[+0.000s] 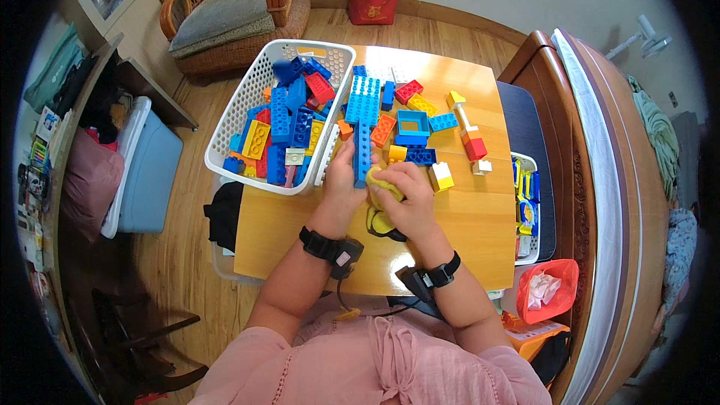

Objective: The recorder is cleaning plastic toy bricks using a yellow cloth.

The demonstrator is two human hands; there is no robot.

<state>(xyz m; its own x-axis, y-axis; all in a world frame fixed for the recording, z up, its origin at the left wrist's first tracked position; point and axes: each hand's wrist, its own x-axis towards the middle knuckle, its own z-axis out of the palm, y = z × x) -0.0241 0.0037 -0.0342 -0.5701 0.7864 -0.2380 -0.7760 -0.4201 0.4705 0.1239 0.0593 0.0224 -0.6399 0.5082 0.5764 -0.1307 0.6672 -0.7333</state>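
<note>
My left hand (344, 175) grips a long blue toy building brick (363, 152) by its side, tilted above the wooden table (292, 236). At its far end is a wider light-blue studded brick (363, 100); I cannot tell whether the two are joined. In my right hand (409, 194) is a bunched yellow cloth (378, 179), pressed at the near end of the long brick. Below that hand lies a yellow and black item (383, 223), partly covered. To the left, a white perforated basket (225, 140) holds many loose bricks.
Right of my hands lie a turquoise square frame brick (413, 123), an orange brick (383, 130), a white-and-yellow block (441, 176) and a red block (475, 148). Beyond the table's right edge are a basket of packets (527, 208) and a red-lined bin (547, 292).
</note>
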